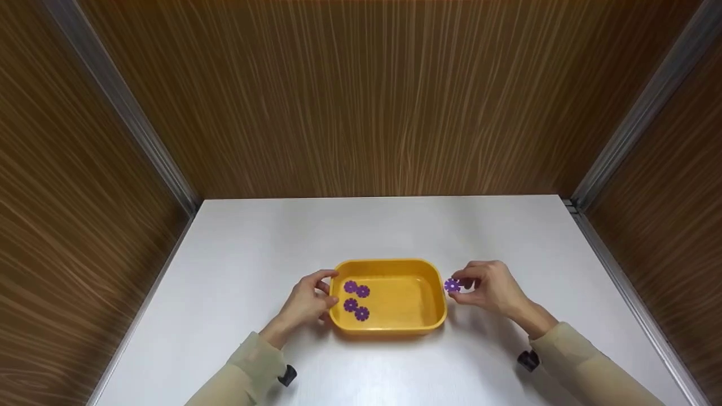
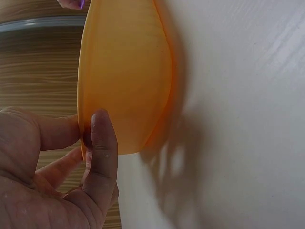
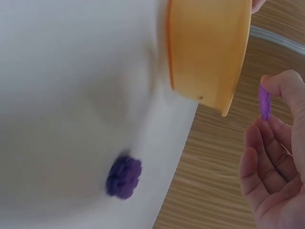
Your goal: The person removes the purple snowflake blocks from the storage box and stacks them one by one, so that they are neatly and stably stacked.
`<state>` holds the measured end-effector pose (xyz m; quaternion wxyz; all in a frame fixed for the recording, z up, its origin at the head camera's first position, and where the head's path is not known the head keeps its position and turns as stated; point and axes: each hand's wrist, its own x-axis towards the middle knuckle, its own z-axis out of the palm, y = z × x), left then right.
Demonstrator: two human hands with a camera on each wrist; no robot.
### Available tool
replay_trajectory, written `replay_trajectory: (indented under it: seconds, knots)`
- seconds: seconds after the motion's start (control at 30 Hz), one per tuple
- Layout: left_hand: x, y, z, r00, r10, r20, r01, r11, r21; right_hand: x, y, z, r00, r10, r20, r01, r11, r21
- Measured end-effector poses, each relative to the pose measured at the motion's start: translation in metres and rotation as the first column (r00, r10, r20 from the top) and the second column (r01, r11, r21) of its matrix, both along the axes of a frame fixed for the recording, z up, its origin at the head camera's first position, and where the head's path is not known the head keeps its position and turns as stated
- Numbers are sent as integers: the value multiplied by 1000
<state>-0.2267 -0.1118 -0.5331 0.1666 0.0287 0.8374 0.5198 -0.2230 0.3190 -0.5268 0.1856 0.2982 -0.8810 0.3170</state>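
A yellow plastic tray (image 1: 389,330) sits on the white table. My left hand (image 1: 307,299) pinches its left rim, the thumb on one side of the wall and fingers on the other, as the left wrist view shows. Just off the tray's right end, my right hand (image 1: 489,287) holds a purple notched flower-shaped disc (image 1: 452,285) between thumb and fingertips, above the table. Edge-on, the same disc (image 3: 264,102) looks thin in the right wrist view. Several similar purple discs (image 1: 351,305) lie in the left part of the tray.
A small dark purple clump of such pieces (image 3: 124,177) rests on the table beneath the right hand, hidden in the head view. Wood-grain panels (image 1: 366,101) enclose the white table (image 1: 271,237) at the back and both sides, with metal strips along the corners.
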Motion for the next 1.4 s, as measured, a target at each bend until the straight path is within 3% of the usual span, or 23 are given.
replay_trajectory:
  seconds: [0.33,0.87,1.1,1.4]
  knots:
    - [-1,-1,0,1000,5,-11,-5,1000,0,2,23,-3,997,-79,-8,79,997,-7]
    - [-1,-1,0,1000,24,11,-24,1000,-14,11,55,-19,984,-173,35,173,985,-3]
    - [-1,-2,-1,1000,7,-4,-8,1000,-8,12,61,-30,977,-190,101,187,982,42]
    - [0,1,1,999,27,18,-27,999,-26,13,61,-36,937,-249,245,223,966,130]
